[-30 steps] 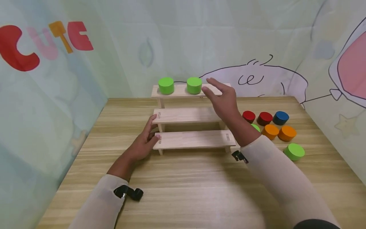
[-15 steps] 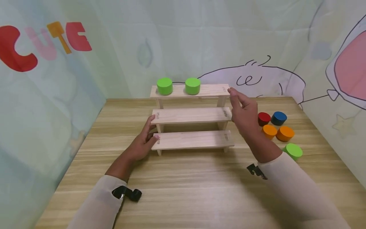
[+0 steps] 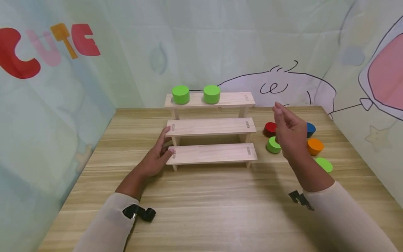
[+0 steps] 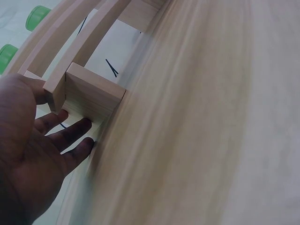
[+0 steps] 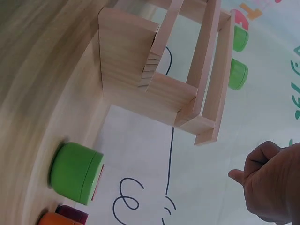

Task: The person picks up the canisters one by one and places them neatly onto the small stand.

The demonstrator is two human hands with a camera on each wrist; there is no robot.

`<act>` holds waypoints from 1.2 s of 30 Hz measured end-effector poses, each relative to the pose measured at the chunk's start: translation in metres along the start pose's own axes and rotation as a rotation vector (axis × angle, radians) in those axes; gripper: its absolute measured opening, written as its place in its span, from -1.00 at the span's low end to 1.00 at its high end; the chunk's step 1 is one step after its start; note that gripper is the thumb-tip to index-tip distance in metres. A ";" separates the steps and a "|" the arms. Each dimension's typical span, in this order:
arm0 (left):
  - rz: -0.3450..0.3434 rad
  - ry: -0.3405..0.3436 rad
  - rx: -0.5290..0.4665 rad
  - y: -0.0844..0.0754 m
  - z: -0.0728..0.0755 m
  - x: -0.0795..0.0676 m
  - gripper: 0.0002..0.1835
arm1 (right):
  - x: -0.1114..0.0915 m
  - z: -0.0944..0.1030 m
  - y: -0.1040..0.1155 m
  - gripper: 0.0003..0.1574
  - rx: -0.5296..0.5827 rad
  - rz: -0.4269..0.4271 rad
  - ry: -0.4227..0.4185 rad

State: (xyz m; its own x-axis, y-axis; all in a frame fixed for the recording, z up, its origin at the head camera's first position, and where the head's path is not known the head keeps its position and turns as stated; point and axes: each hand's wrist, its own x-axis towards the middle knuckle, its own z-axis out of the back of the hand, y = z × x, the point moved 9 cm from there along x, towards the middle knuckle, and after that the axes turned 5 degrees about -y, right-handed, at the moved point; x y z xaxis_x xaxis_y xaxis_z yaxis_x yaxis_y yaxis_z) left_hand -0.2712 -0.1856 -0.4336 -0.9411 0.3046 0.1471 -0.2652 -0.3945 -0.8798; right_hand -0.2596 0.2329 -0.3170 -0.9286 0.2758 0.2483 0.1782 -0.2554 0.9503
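Observation:
A three-tier wooden step shelf (image 3: 211, 126) stands on the table. My left hand (image 3: 156, 158) grips its left end, the thumb on the lowest tier and the other fingers spread along the side, as the left wrist view also shows. Two green discs, a left one (image 3: 181, 94) and a right one (image 3: 211, 94), sit on the top tier. My right hand (image 3: 291, 134) is in the air right of the shelf, its fingers curled with thumb and index fingertip close together, holding nothing. In the head view it overlaps the coloured discs behind it.
Right of the shelf lie a red disc (image 3: 270, 129), a green disc (image 3: 273, 145), a blue disc (image 3: 310, 129), an orange disc (image 3: 315, 146) and another green disc (image 3: 324, 164), partly behind my wrist. A printed curtain (image 3: 141, 63) surrounds the wooden table (image 3: 201, 206).
My right hand has moved from beside the right green disc on the top tier, rightward and down towards the loose discs, its fingers closing together. The left hand stays on the shelf.

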 end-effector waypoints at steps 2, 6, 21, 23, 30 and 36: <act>0.003 -0.001 0.002 0.001 0.000 0.000 -0.13 | -0.002 0.006 -0.003 -0.34 0.043 -0.018 0.002; 0.003 -0.004 0.001 0.001 0.000 0.000 -0.13 | -0.007 0.017 -0.009 -0.32 0.112 -0.044 0.003; -0.001 0.002 -0.006 -0.002 -0.002 -0.001 -0.13 | -0.022 0.072 -0.045 -0.28 0.044 -0.185 -0.059; -0.003 -0.001 -0.004 -0.001 -0.002 -0.001 -0.13 | -0.022 0.082 -0.051 -0.29 -0.001 -0.222 -0.077; 0.005 -0.002 -0.004 0.000 -0.003 -0.001 -0.13 | -0.026 0.121 -0.076 -0.29 0.075 -0.322 -0.180; 0.009 0.002 0.000 0.001 -0.001 -0.001 -0.13 | -0.023 0.137 -0.088 -0.27 0.086 -0.324 -0.160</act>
State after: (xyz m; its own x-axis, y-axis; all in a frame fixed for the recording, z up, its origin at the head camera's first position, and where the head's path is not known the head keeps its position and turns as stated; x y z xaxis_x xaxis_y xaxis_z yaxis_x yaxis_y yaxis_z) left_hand -0.2705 -0.1848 -0.4349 -0.9429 0.3031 0.1382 -0.2569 -0.3976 -0.8809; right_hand -0.2093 0.3757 -0.3807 -0.8800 0.4726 -0.0485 -0.0840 -0.0543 0.9950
